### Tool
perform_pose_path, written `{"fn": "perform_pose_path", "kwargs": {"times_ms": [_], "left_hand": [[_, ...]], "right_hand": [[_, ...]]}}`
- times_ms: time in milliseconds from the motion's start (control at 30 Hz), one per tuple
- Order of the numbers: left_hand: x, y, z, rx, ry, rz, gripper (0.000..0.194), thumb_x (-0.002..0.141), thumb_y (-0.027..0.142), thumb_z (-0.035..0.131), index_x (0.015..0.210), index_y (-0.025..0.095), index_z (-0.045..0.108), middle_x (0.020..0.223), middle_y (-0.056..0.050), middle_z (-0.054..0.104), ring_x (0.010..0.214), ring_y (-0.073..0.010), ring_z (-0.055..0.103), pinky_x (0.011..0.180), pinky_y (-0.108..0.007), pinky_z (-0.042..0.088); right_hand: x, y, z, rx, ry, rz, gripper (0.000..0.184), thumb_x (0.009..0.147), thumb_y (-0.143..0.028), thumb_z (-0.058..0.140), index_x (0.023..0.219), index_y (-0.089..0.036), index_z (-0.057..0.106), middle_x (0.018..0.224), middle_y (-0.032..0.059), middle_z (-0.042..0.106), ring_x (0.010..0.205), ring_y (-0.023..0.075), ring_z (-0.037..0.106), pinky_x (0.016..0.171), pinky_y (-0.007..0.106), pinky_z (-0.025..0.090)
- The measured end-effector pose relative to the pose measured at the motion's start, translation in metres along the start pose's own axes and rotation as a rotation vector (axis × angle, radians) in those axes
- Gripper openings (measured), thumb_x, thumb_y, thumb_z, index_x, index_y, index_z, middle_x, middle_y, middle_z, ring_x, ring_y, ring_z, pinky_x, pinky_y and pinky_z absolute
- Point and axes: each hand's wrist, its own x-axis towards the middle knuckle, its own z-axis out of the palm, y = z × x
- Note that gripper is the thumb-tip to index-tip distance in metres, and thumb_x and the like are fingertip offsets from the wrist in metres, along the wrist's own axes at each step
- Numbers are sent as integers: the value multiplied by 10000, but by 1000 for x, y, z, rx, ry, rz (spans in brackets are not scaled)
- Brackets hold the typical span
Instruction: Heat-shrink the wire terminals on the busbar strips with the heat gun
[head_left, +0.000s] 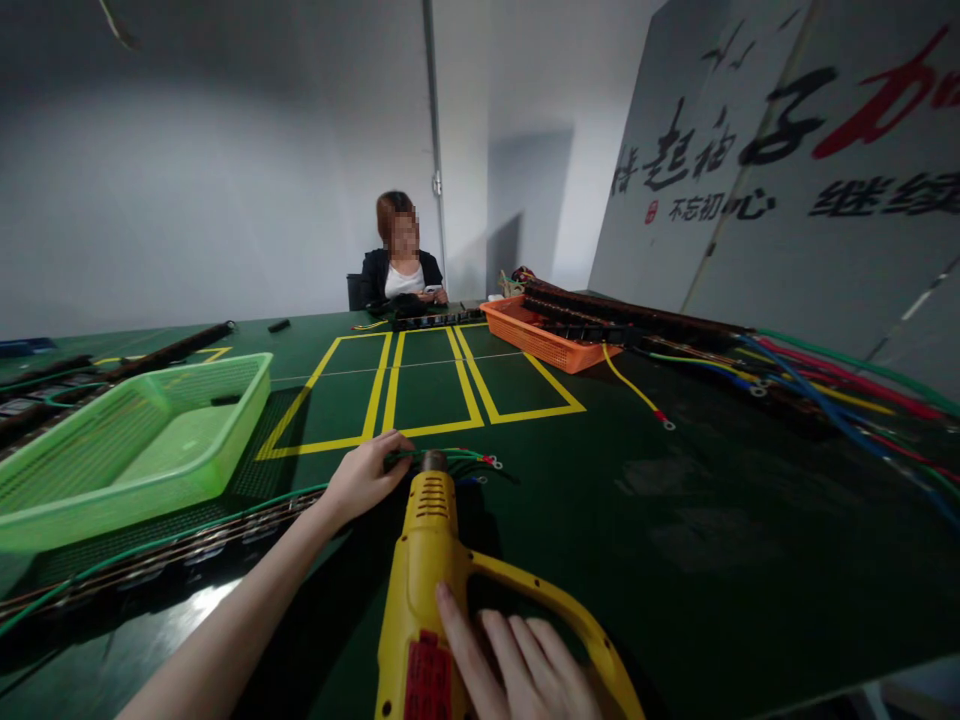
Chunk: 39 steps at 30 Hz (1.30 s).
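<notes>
My right hand [525,665] is wrapped round the handle of a yellow heat gun [427,545], its index finger stretched along the body. The gun's metal nozzle [433,461] points away from me, at the wires. Just left of the nozzle, my left hand [369,475] is closed on the end of a wire harness [247,515]. Green and other thin wires come out past its fingers, ending in ring terminals [493,461] with red and blue sleeves. Part of the wires is hidden by the hand and nozzle.
A light green plastic basket [244,430] stands at left, near more dark harnesses [172,348]. An orange basket [551,347] at the back right bears long harnesses with coloured wires [847,385]. Yellow tape rectangles [431,430] mark the green table. A person [405,275] sits beyond.
</notes>
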Motion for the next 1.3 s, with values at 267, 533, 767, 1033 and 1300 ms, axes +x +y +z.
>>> {"fn": "perform_pose_path", "kwargs": {"times_ms": [267,533,767,1033,1300], "left_hand": [[-1,1,-1,8,-9,-15,180,852,313,449,945,229,577,1003,-21,631,880,-198,604,744,-291,450],[0,0,-1,8,-25,3,199,866,328,440,958,217,576,1004,-27,627,882,-194,600,769,-291,452],[-1,3,-3,11,-43,3,209,877,340,424,962,208,563,1000,-32,608,863,-188,591,746,-296,452],[-4,5,-1,35,-35,29,233,894,352,388,991,205,541,1039,-47,584,887,-193,589,777,-316,455],[-5,6,2,113,-23,36,252,907,371,366,1049,223,512,1093,-39,588,887,-189,618,767,-317,476]], "right_hand": [[-9,32,-7,61,-55,-36,543,953,-221,62,1427,-118,306,858,41,640,726,148,606,726,296,434],[-14,62,-25,17,-47,27,742,934,-559,78,1474,-51,61,861,52,688,729,158,648,690,286,461],[-27,83,-25,-78,-122,113,1171,663,-871,377,1459,-38,169,1007,101,676,844,225,658,732,329,490],[-31,97,-22,-52,-149,173,1279,535,-883,515,1476,-101,142,1002,96,678,829,258,662,727,362,501],[-44,115,-10,81,-297,288,1233,565,-872,510,1487,-156,117,1182,144,603,994,322,613,842,477,484]]}}
